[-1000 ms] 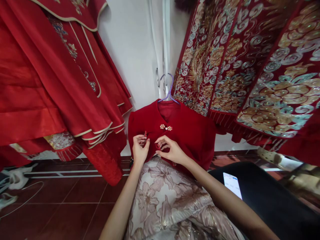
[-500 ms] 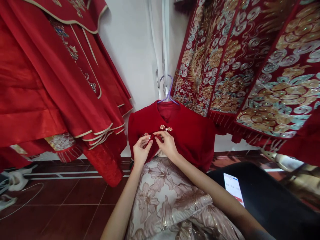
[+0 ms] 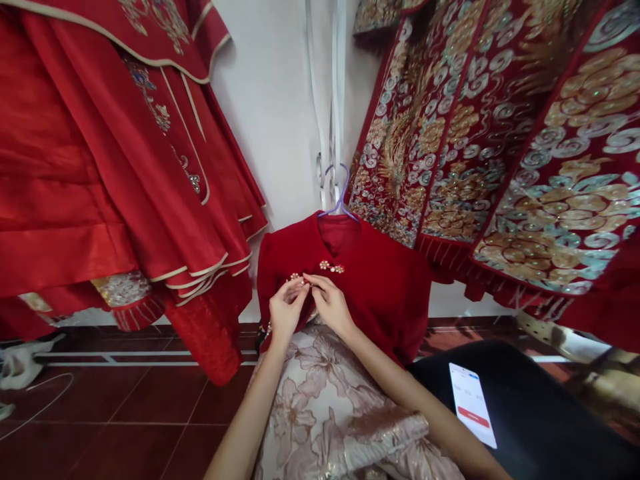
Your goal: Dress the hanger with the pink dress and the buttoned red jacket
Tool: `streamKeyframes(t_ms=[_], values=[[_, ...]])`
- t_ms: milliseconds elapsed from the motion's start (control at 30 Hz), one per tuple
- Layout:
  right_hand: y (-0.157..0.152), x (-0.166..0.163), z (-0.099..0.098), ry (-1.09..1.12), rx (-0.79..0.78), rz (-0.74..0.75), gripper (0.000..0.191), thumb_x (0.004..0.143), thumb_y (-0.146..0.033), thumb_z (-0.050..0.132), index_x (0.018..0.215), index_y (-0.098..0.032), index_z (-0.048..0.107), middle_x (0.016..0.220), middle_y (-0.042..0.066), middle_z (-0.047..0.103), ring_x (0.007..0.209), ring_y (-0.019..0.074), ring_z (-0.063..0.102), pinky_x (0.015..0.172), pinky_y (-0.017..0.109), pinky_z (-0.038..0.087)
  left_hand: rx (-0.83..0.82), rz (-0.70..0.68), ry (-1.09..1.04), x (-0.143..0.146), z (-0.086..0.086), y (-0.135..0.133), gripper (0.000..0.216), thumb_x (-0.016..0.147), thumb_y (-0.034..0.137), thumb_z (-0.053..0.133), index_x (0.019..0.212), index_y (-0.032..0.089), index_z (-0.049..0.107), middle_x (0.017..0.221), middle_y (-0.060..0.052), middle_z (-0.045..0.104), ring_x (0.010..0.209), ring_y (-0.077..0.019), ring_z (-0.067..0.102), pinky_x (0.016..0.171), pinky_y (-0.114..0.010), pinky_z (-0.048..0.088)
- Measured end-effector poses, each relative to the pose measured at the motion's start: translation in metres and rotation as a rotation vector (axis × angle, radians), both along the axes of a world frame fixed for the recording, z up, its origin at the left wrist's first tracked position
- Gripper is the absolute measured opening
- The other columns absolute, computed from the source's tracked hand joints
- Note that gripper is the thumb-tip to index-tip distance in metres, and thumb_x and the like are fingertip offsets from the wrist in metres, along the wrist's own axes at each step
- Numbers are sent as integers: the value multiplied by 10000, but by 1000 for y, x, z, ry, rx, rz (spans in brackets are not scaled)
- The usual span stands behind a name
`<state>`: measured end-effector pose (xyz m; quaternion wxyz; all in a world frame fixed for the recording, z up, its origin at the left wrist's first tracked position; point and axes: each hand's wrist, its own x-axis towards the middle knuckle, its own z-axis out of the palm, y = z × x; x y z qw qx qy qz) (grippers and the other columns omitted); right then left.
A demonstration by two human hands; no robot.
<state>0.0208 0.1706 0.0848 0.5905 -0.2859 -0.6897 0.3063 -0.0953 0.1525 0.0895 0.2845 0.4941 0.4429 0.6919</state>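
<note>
Change: left hand [image 3: 286,310] and right hand [image 3: 327,304] brought together since a second ago
Grip: pearl clasp [image 3: 296,277] on red jacket [image 3: 380,287] pinched by both
Meaning: fastening judged nearly closed

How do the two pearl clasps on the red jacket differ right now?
The upper clasp near the collar lies free and joined on the red jacket; the lower clasp is pinched between the left hand and right hand, partly hidden. The upper sits nearer the purple hanger. Both are pearl-and-gold.
</note>
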Motion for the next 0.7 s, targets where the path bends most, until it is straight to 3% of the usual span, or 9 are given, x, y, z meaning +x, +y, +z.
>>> streamKeyframes(t_ms=[267, 467, 700], values=[[4, -5, 7, 43, -34, -82, 213, 834, -210, 583, 1017, -207, 694, 1003, 58, 653, 875, 161, 638, 843, 307, 542, -12, 47, -25, -1, -2, 0, 306, 698, 308, 718, 938, 118, 700, 976, -109, 733, 895, -204, 692, 881, -359, 534], [12, -6, 4, 205, -87, -19, 179, 842, -258, 589, 973, -194, 694, 974, 51, 677, 862, 160, 657, 827, 301, 548, -19, 20, 36, -7, 1, -3, 291, 694, 264, 702, 946, 117, 707, 954, -104, 738, 860, -193, 699, 869, -349, 542], [9, -9, 11, 92, 86, -139, 111, 844, -222, 587, 837, -211, 698, 896, 34, 664, 888, 165, 623, 854, 305, 504, -28, 50, 82, -8, 4, 2, 282, 705, 287, 701, 923, 109, 717, 916, -104, 744, 823, -199, 701, 840, -355, 549]])
